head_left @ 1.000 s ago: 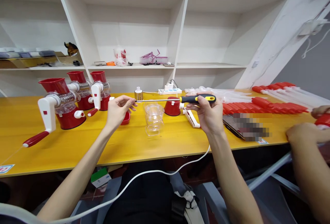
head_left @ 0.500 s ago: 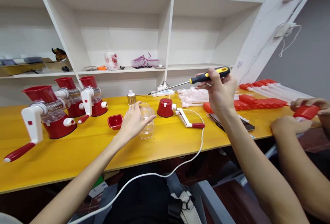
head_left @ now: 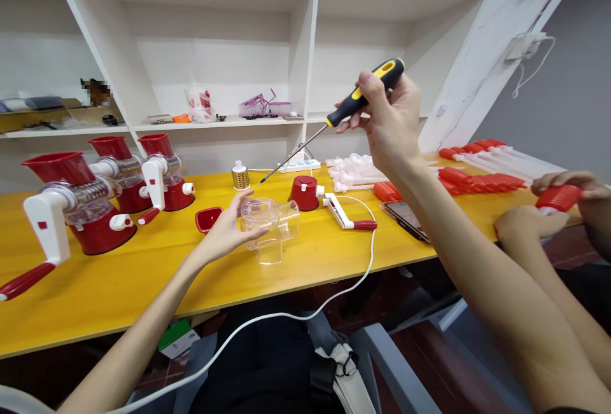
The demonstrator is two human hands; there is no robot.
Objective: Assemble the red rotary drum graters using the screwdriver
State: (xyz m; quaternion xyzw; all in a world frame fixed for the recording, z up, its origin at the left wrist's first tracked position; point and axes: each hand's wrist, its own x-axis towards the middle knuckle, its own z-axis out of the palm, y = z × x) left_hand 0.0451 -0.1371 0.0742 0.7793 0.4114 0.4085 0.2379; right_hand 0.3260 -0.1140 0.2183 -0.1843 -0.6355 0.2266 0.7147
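Observation:
My right hand (head_left: pixel 389 115) is wrapped round the black-and-yellow handle of a screwdriver (head_left: pixel 353 101), raised above the table. Its shaft slants down to the left, and the tip ends above a clear plastic grater housing (head_left: pixel 270 226). Thumb and fingers of my left hand (head_left: pixel 226 229) close round the left side of that housing, whose side tube points right. Behind it stand a red grater base (head_left: pixel 304 193) and a metal grating drum (head_left: pixel 240 176). A small red hopper (head_left: pixel 209 219) sits just beyond my left hand. To the right lies a white crank with a red handle (head_left: pixel 348 215).
Several assembled red-and-white rotary graters (head_left: pixel 102 229) stand at the left of the yellow table (head_left: pixel 162 287). A white cable (head_left: pixel 286 322) loops over the front edge. At right are a phone (head_left: pixel 408 218), red-and-clear plastic pieces (head_left: pixel 477 180) and a co-worker's hands (head_left: pixel 529 226) holding one.
My right hand has risen and moved left, tilting the screwdriver more steeply. The clear housing has turned in my left hand, so its side tube now shows at the right.

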